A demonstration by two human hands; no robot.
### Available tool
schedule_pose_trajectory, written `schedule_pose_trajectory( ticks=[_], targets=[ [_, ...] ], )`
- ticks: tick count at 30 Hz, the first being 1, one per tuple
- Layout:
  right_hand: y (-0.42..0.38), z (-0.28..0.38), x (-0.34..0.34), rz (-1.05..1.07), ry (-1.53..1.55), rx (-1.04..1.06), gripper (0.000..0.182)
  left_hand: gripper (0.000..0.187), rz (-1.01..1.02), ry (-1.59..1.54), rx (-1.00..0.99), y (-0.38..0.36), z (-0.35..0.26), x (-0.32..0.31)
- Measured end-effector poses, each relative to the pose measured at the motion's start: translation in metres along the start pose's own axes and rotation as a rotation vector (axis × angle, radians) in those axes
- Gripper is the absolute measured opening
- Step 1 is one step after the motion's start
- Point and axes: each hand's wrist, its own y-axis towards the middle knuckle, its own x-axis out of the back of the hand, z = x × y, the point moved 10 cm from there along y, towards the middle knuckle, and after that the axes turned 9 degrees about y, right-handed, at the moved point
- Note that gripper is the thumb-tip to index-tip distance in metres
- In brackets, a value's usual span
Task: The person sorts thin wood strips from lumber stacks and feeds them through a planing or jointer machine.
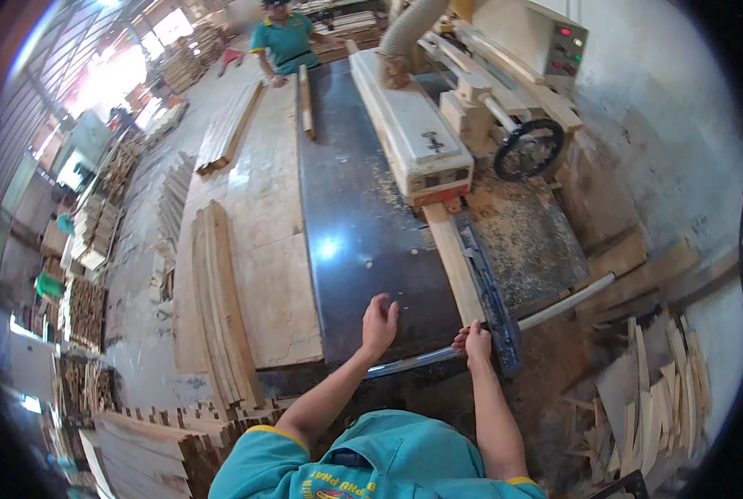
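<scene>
A wooden board [453, 259] lies lengthwise on the dark machine table [346, 249], its far end under the hood of the woodworking machine [413, 133]. At its near end, my right hand [474, 343] is closed, fingers curled right at the board's tip. Along the board's right side runs a blue metal fence [490, 291]. My left hand [380, 324] is over the table's near part, left of the board, holding nothing, with thumb and fingers apart.
Long boards [217, 299] lie on the wooden side table [276, 279]; more boards [230, 129] lie farther back. Across the table stands a co-worker [284, 41] beside a narrow board [307, 100]. A black handwheel [528, 150] juts out at right. Offcuts [654, 407] are piled lower right.
</scene>
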Motion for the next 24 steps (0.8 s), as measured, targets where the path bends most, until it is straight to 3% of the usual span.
schedule_pose_trajectory(
  ticks=[5,7,8,10,12,13,14,16,18,22,24],
  targets=[
    [0.028,0.014,-0.037,0.08,0.103,0.031,0.056,0.023,-0.354,-0.066,0.23,-0.094,0.108,0.128],
    [0.047,0.013,-0.045,0.077,0.185,0.061,0.056,0.019,-0.593,-0.066,0.515,-0.147,0.201,0.171],
    [0.051,0.013,-0.047,0.055,0.277,0.021,0.056,0.021,-0.785,-0.024,0.526,-0.173,0.238,0.192],
    [0.04,0.028,-0.059,0.105,0.243,0.099,0.056,0.026,-0.717,-0.673,1.106,-0.231,0.308,0.19],
    [0.017,0.032,-0.073,0.202,0.19,0.115,0.056,0.032,-0.939,-1.155,1.323,-0.272,0.344,0.192],
    [0.006,0.033,-0.08,0.276,0.15,0.135,0.056,0.033,-1.021,-1.413,1.315,-0.277,0.343,0.194],
    [-0.005,0.032,-0.08,0.285,0.141,0.137,0.056,0.033,-1.032,-1.421,1.314,-0.281,0.342,0.201],
    [-0.024,0.019,-0.085,0.379,0.103,0.133,0.055,0.033,-1.094,-1.682,0.967,-0.262,0.337,0.22],
    [-0.04,0.006,-0.084,0.404,0.082,0.131,0.055,0.035,-1.049,-1.737,0.907,-0.258,0.332,0.222],
    [-0.071,-0.023,-0.079,0.426,0.02,0.088,0.054,0.034,-0.66,-1.862,0.799,-0.237,0.283,0.189],
    [-0.085,-0.037,-0.08,0.486,-0.074,0.078,0.052,0.034,-0.413,-1.634,0.526,-0.22,0.248,0.176]
  ],
)
